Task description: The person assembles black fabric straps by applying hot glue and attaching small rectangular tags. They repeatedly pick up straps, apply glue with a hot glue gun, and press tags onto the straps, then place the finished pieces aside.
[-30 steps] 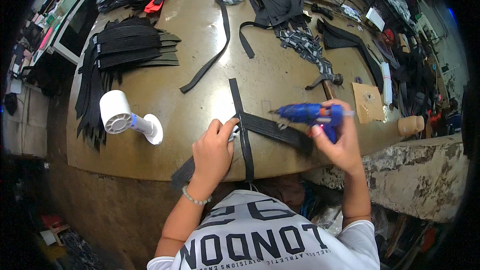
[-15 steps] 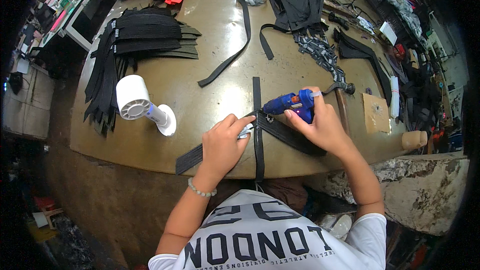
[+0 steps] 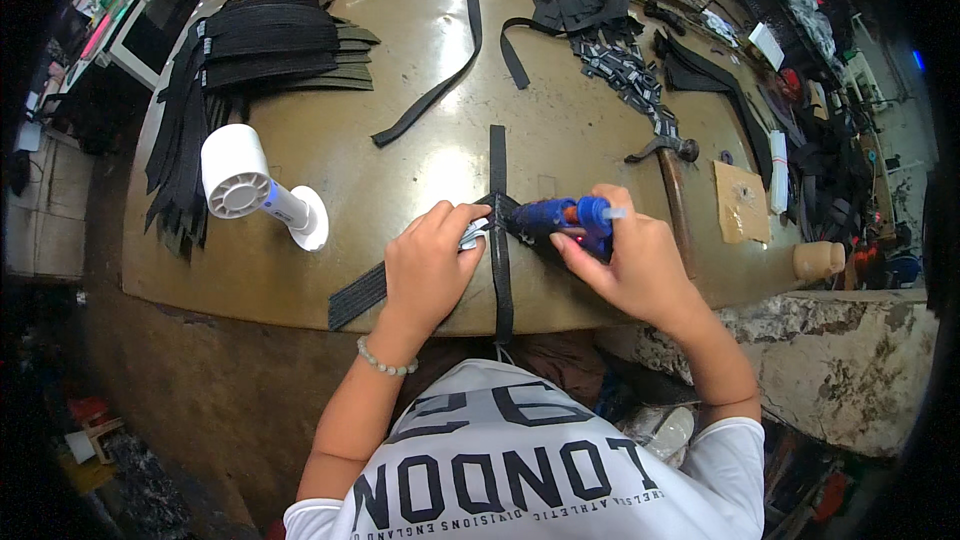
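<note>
**Glue gun brought down onto the crossed straps**

Since a second ago, the blue glue gun [image 3: 560, 220] has been carried from the right of the work toward the middle and lowered, so that its nozzle end is now laid at the point where the two black webbing straps cross. Half a second ago it was already held near that crossing; since then it has been drawn slightly closer to the left hand. The left hand [image 3: 432, 260] has been kept on the straps throughout and is seen shifted only a little.

The glue gun is gripped by the right hand [image 3: 630, 265], whose fingers are closed round the handle, with the barrel pointed toward the person's left. The left hand is pressed down, fingers bent, on the diagonal strap [image 3: 358, 296] just beside the crossing; something pale is seen under its fingertips, but what it is cannot be told. The upright strap [image 3: 498, 165] is laid lengthwise from the middle of the table [image 3: 420, 170] to its near edge, where its end is hung over.

To the left, a small white handheld fan [image 3: 250, 185] is laid on its side, well apart from the hands. Behind it a stack of black straps [image 3: 265, 50] is spread, with some draped over the left edge. A hammer [image 3: 668, 170] is laid just beyond the right hand, and a piece of brown cardboard [image 3: 742, 202] is set beside it.
</note>
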The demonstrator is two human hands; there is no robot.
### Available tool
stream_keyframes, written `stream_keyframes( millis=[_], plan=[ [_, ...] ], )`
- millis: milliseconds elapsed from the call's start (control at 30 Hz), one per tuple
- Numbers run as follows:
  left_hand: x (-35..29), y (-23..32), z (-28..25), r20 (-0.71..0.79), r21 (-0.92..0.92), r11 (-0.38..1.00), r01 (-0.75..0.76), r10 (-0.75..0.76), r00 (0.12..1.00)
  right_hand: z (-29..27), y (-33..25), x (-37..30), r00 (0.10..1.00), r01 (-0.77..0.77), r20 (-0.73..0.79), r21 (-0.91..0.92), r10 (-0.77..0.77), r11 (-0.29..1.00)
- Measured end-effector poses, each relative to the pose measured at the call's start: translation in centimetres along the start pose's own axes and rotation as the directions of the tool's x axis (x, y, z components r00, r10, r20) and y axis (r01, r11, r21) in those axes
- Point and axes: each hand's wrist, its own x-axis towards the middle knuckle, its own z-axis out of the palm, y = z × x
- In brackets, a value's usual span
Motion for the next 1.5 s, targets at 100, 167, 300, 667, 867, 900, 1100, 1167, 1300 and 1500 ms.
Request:
stream_keyframes(
  millis=[100, 167, 300, 667, 867, 900, 1100, 1167, 1300, 1500],
  plan=[
    [0.0, 0.0, 0.0, -0.001, 0.014, 1.0, -0.01, 0.01, 1.0, -0.6, -0.8, -0.6, 0.988, 0.154, -0.011, -0.127, -0.157, 0.98],
    [0.0, 0.0, 0.0, -0.007, 0.01, 1.0, -0.016, 0.016, 1.0, -0.8, -1.6, -1.0, 0.993, 0.105, -0.049, -0.074, -0.108, 0.992],
    [0.0, -0.1, 0.0, -0.008, -0.013, 1.0, -0.007, 0.007, 1.0, -0.3, -2.9, -1.3, 0.994, -0.025, -0.102, 0.07, 0.032, 0.997],
    [-0.1, -0.1, 0.2, -0.008, -0.039, 0.998, 0.049, -0.049, 0.999, 0.6, -3.5, -2.6, 0.97, -0.243, 0.053, 0.176, 0.238, 0.954],
    [0.1, -0.2, 0.2, -0.072, -0.056, 0.998, -0.007, 0.003, 0.997, -1.1, 0.4, -5.8, 0.959, -0.229, -0.085, 0.339, 0.272, 0.913],
    [0.1, -0.1, 0.2, -0.088, -0.073, 0.997, -0.005, -0.001, 0.996, -1.3, 2.6, -6.2, 0.859, -0.304, -0.264, 0.425, 0.438, 0.853],
    [-0.4, 0.3, -1.1, -0.074, -0.848, 0.507, 0.153, -0.4, 0.914, -3.7, 17.3, -6.9, 0.342, -0.699, -0.657, 0.3, 0.671, 0.649],
    [-0.5, -0.4, -1.6, 0.175, -0.967, -0.241, 0.077, -0.42, 0.89, -5.2, 16.6, -8.8, 0.289, -0.955, -0.505, -0.097, 0.813, 0.279],
    [-1.5, -1.0, -1.5, 0.378, -0.858, -0.485, 0.17, -0.373, 0.847, -4.5, 7.9, -9.9, 0.453, -0.739, -0.574, 0.186, 0.682, 0.647],
    [-2.0, 0.3, -1.5, 0.379, -0.863, -0.433, 0.261, -0.212, 0.901, 4.1, -3.3, -5.7, 0.976, 0.018, -0.19, 0.574, 0.111, 0.819]
  ],
)
